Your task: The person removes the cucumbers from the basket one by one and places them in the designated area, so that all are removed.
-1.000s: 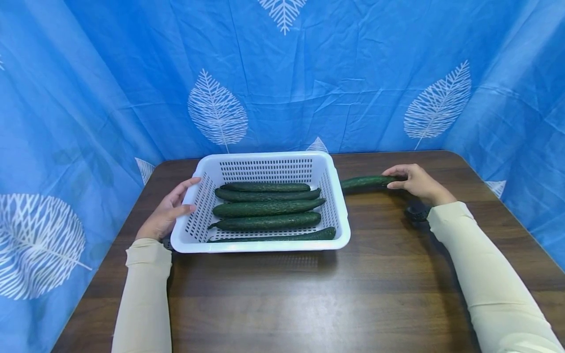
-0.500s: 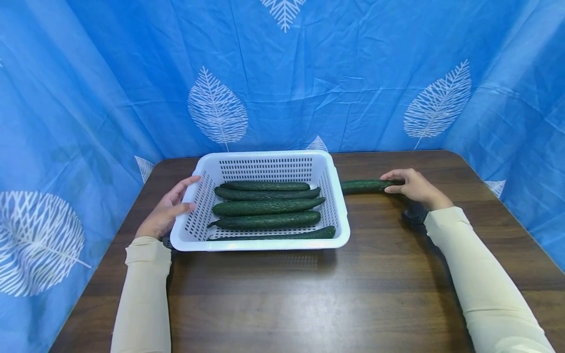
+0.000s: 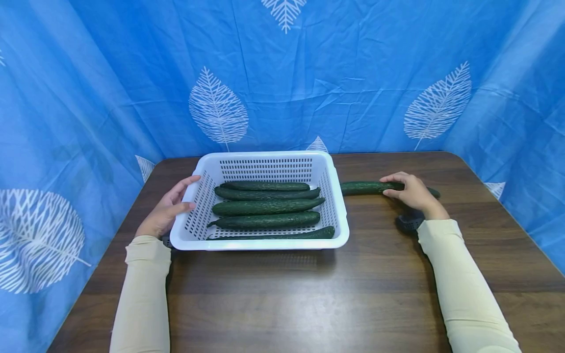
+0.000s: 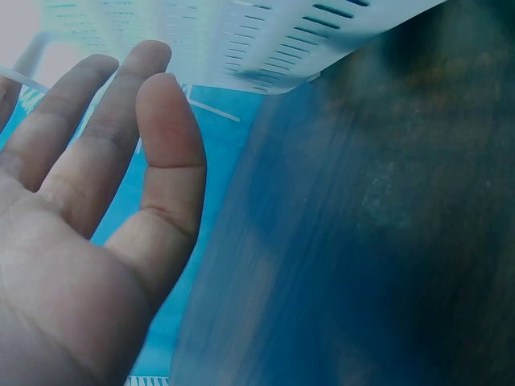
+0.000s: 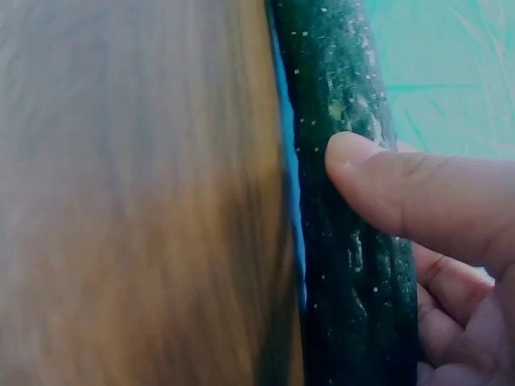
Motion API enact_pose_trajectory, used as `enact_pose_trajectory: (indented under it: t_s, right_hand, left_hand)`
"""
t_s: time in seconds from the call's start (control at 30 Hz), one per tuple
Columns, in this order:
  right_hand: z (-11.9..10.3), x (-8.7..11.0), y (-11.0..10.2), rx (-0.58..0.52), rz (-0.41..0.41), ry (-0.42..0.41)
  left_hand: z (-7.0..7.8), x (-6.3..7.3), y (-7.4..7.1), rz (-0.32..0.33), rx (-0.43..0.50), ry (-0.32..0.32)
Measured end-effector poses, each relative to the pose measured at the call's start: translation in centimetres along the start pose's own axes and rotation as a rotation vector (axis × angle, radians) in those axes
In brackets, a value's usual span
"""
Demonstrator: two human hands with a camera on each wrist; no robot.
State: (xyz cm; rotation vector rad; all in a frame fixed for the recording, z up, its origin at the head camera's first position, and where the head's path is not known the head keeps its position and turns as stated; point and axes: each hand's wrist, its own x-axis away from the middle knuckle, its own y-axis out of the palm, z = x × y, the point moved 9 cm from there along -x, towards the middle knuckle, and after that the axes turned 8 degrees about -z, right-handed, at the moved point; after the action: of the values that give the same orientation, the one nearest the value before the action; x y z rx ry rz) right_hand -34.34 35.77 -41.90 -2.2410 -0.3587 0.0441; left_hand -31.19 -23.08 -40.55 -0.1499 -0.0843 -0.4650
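A dark green cucumber (image 3: 361, 188) lies on the table to the right of a white slotted plastic basket (image 3: 344, 230), its left end hidden behind the basket's wall. My right hand (image 3: 412, 191) pinches it near the right part, and its right tip shows beyond the hand. Up close in the right wrist view, the thumb (image 5: 378, 173) presses on the bumpy cucumber (image 5: 346, 281) with fingers behind it. My left hand (image 3: 169, 208) touches the basket's left rim with fingertips and thumb. Its fingers look mostly straight in the left wrist view, below the basket wall (image 4: 265, 48).
Several cucumbers (image 3: 267, 207) lie side by side, lengthwise, inside the basket. The basket stands on a dark wooden table (image 3: 265, 304) toward its back edge. A blue curtain (image 3: 353, 73) with white leaf prints hangs behind and at both sides.
My right hand has shifted slightly toward me and left. The cucumber in it has swung to lie lower and nearly level, its right tip now showing. My left hand and the basket stay nearly still.
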Motion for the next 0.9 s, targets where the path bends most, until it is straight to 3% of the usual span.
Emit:
enact_pose_trajectory:
  t_s: [0.63, 0.9]
  right_hand:
    - [0.0, 0.6, -0.1, -0.003, 0.065, -0.017]
    - [-1.0, 1.1, -1.0, 0.017, 0.227, -0.091]
  left_hand:
    - [0.2, 0.1, 0.1, -0.001, -0.003, 0.001]
    - [0.0, 0.3, -0.1, 0.028, -0.020, -0.002]
